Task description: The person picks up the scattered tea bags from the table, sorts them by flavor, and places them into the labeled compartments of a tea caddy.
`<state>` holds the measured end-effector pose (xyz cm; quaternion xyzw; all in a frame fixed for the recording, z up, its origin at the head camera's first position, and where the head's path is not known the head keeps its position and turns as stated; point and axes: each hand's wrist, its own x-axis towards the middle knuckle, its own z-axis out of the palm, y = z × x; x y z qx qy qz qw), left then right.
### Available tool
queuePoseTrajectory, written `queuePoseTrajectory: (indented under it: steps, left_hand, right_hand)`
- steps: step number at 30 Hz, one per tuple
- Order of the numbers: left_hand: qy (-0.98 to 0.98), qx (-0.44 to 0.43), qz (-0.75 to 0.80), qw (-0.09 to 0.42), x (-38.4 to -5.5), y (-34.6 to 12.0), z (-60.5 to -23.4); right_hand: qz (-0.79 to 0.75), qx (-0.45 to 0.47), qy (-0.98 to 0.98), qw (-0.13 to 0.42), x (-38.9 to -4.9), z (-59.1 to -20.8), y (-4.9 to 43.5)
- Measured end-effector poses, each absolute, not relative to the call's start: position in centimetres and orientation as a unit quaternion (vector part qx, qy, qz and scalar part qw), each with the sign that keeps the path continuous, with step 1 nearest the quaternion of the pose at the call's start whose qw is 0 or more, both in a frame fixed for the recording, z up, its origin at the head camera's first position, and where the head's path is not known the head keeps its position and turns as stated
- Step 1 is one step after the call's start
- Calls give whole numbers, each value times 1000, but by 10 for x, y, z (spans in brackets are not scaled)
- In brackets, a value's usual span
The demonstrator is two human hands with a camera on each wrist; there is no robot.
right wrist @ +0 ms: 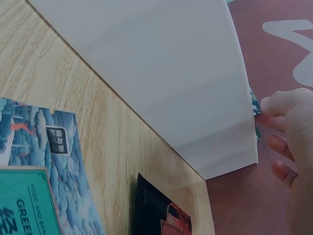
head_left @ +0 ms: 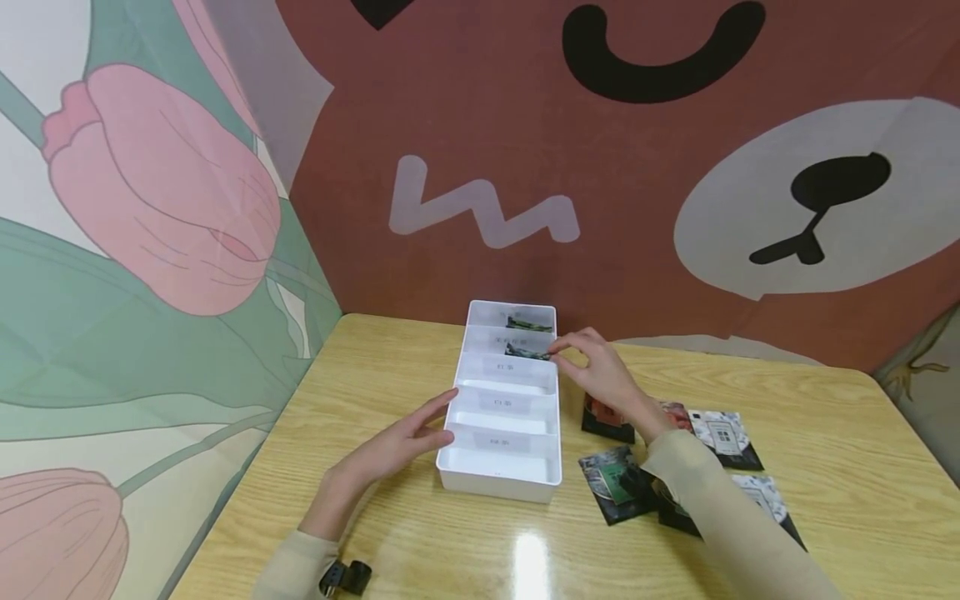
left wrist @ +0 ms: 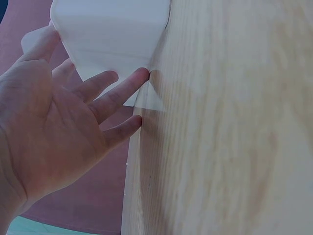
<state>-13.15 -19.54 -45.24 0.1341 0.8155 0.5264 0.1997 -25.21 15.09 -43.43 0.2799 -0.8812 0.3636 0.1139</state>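
A long white box (head_left: 498,462) split by dividers into several labelled compartments stands on the table. My right hand (head_left: 603,371) pinches the right end of a dark green-and-blue tea packet (head_left: 525,352) at the second compartment from the back. A blue edge of this packet (right wrist: 255,104) shows past the box wall in the right wrist view. Another green packet (head_left: 528,324) sits in the rearmost compartment. My left hand (head_left: 393,450) has its fingers spread at the box's left side, thumb and fingertips by the rim; the left wrist view shows its palm (left wrist: 58,127).
Right of the box lie several tea packets: a black-and-red one (head_left: 609,419), a green-labelled one (head_left: 617,482) and a white-and-black one (head_left: 726,437). My right forearm passes over some of them. A wall with a printed cloth (head_left: 480,275) rises behind the wooden table (head_left: 397,533).
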Motion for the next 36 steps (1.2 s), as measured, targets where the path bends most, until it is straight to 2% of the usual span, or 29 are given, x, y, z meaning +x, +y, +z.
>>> queuePoseTrajectory:
  steps: [14, 25, 36]
  left_hand:
    - [812, 134, 532, 201, -131, -196, -452]
    - [812, 130, 532, 201, -132, -196, -453]
    - [814, 132, 528, 202, -131, -196, -452]
  right_hand:
    - [372, 278, -878, 111, -245, -429, 167]
    - [351, 247, -901, 57, -242, -434, 182]
    - [340, 236, -910, 37, -240, -440, 196]
